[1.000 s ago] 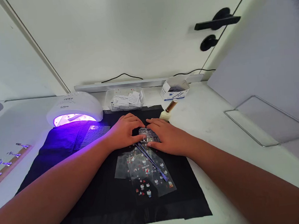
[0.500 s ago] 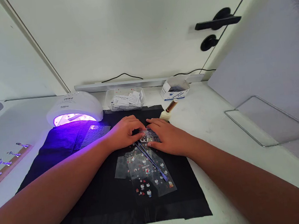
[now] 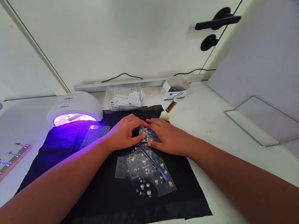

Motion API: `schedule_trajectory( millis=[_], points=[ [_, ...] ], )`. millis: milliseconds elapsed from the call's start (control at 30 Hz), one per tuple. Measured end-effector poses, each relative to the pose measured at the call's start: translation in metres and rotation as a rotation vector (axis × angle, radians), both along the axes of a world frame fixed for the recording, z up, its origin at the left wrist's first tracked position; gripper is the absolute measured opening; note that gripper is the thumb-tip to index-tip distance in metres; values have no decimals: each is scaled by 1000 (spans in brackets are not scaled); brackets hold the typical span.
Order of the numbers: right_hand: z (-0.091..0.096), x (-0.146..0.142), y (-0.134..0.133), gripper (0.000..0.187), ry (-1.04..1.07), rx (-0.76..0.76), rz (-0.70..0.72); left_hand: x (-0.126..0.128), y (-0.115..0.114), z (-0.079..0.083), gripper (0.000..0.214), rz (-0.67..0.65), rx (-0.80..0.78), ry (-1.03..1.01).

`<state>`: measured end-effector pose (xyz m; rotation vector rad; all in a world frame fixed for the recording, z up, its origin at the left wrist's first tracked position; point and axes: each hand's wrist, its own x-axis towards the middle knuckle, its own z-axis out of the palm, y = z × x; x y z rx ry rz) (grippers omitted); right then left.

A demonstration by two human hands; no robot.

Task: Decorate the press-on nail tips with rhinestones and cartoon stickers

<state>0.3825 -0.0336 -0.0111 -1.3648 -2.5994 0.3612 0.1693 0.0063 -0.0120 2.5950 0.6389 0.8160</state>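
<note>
Gripping a small clear rhinestone box (image 3: 148,135) from both sides with curled left hand (image 3: 123,132) and right hand (image 3: 169,136), tweezers (image 3: 150,160) and sticker sheets (image 3: 145,178) lying just nearer than the fingertips.

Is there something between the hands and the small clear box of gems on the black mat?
Nothing visible: the left hand and the right hand hold the clear box from both sides.
</note>
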Motion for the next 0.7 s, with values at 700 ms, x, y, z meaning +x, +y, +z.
schedule_trajectory(
  millis=[700],
  points=[
    [0, 1, 1, 58, 0, 3, 1, 0, 1, 1, 23, -7, -18, -10]
  ],
)
